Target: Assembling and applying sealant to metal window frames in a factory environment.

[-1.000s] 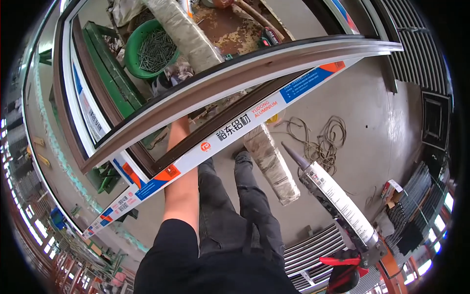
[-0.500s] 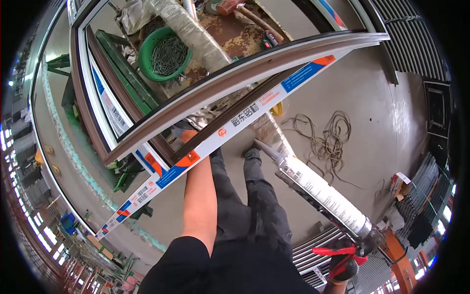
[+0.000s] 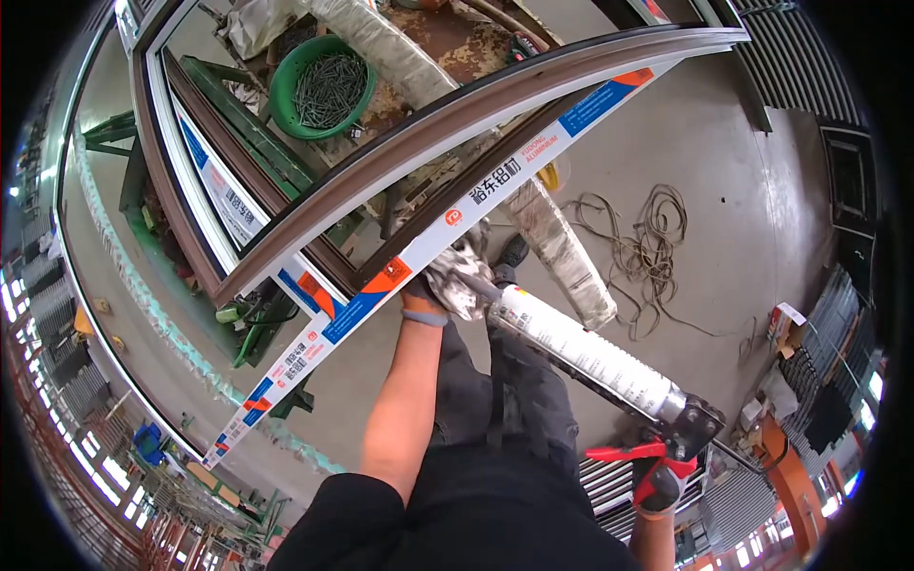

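My right hand [image 3: 661,487], in a dark glove, is closed round the red handle of a caulking gun [image 3: 586,347]. A white sealant tube lies in the gun, its grey nozzle pointing up and left. At the nozzle tip is a crumpled grey-and-white rag [image 3: 459,278]. My gloved left hand [image 3: 425,297] holds the rag against the nozzle, just below the window frame's near edge; its fingers are mostly hidden by the rag and frame. The brown window frame [image 3: 433,167], with printed protective film on its white side, lies slantwise before me.
Beneath the frame stands a green workbench [image 3: 257,152] bearing a green bowl [image 3: 278,107] of screws. A film-wrapped beam [image 3: 571,262] juts toward me. Coiled rope [image 3: 636,252] lies on the floor at right, with an open carton [image 3: 786,324] farther right.
My left hand has come back from under the frame with the rag, now at the nozzle. The caulking gun has shifted left and slightly down, with my right hand still gripping it.
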The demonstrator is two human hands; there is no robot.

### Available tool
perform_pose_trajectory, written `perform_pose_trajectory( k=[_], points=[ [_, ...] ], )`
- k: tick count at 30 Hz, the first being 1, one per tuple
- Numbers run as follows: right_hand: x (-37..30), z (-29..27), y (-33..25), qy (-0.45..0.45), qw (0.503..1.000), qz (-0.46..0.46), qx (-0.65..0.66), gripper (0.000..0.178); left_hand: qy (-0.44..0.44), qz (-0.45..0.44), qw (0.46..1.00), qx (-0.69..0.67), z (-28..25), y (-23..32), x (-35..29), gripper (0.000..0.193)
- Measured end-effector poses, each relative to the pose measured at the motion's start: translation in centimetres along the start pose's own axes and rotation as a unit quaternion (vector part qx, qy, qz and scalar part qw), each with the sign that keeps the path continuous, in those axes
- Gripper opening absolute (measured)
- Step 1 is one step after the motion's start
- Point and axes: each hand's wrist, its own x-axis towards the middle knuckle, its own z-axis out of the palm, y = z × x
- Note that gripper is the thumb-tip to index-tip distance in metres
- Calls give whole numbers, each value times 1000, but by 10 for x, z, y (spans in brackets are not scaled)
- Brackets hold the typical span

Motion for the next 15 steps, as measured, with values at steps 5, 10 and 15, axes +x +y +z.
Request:
perform_pose_trajectory(
  k=[5, 10, 15],
  points=[
    [13, 2, 8, -56, 996, 46, -60, 81, 15, 113, 991, 67, -56, -11, -1, 37],
    [11, -25, 6, -101, 991, 40, -84, 91, 227, 255, 879, 332, -66, -26, 5, 26],
    [17, -47, -21, -311, 781, -175, -513, 81, 80, 297, 799, 517, -45, -48, 1, 17]
  ],
)
